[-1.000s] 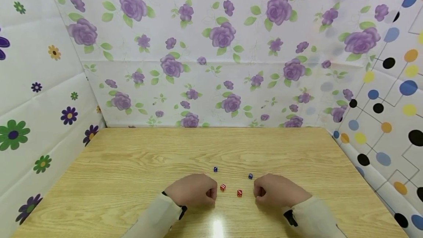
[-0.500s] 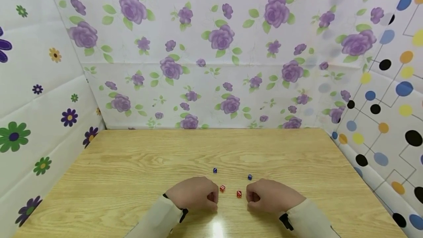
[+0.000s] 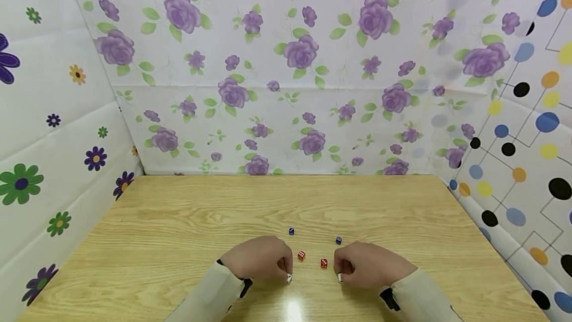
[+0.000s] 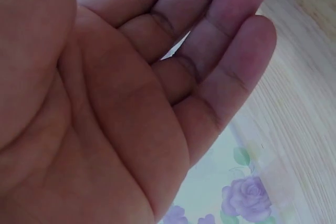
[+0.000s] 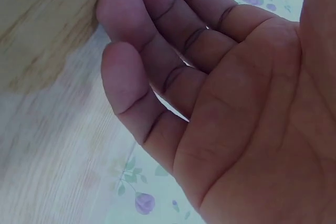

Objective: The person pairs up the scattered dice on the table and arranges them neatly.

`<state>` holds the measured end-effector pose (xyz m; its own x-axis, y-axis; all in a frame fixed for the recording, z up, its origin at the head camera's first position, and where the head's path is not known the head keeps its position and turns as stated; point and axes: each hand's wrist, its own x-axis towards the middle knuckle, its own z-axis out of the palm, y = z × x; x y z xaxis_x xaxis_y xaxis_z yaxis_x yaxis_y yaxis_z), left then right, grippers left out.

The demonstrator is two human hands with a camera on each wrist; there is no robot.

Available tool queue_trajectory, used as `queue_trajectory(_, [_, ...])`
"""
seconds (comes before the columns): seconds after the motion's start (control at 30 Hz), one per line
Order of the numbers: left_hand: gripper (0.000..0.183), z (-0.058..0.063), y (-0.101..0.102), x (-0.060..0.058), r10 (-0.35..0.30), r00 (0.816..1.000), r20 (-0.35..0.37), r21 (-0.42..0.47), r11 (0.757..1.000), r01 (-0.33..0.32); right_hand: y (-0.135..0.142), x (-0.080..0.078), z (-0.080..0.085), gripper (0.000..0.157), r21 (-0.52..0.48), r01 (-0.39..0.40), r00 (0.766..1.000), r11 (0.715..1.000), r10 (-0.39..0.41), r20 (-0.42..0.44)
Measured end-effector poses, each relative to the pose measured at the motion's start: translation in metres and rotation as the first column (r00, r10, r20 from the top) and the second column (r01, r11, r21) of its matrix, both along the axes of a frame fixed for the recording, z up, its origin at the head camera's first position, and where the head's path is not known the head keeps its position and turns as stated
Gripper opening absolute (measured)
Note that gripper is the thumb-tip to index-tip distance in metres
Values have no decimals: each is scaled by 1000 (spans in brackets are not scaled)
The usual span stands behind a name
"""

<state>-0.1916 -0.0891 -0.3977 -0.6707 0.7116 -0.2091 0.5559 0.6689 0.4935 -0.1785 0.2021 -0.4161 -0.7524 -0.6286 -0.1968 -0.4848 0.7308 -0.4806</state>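
Note:
In the head view my left hand (image 3: 261,258) is low over the table, thumb and forefinger pinching a small white die (image 3: 289,278). Across from it my right hand (image 3: 373,265) pinches another white die (image 3: 340,278) at its fingertips. Two red dice lie between the hands: one red die (image 3: 301,256) near the left knuckles, the other red die (image 3: 323,263) closer to the right hand. Both wrist views show a palm with curled fingers, the left palm (image 4: 121,114) and the right palm (image 5: 247,114); the white dice are hidden there.
A blue die (image 3: 291,231) lies beyond the left hand, and a second blue die (image 3: 338,240) just beyond the right. The wooden table (image 3: 201,202) ends at a flowered back sheet (image 3: 268,113), with patterned sheets on both sides.
My right hand has moved left toward the red dice. White dice now show at the fingertips of both hands, where none showed before. The red and blue dice have stayed put.

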Motion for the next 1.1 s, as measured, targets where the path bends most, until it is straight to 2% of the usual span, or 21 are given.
queue_trajectory(0.3, [12, 2, 5, 4, -1, 1000, -18, -26, 1000, 1, -6, 0, -1, 18, -40, -33, 999, 999, 34, 30])
queue_trajectory(0.47, [13, -2, 10, 7, -15, 999, -35, -47, 999, 14, -16, 3, 0, 20, -68, -81, 995, 994, 85, 49])
queue_trajectory(0.73, [15, -7, 18, 13, -62, 996, -71, -72, 996, 57, -32, 11, -3, 17, -92, -185, 983, 978, 184, -24])
queue_trajectory(1.1, [14, -7, 26, 19, -109, 989, -98, -105, 990, 99, -46, 12, -7, 11, -67, -218, 975, 974, 214, -54])
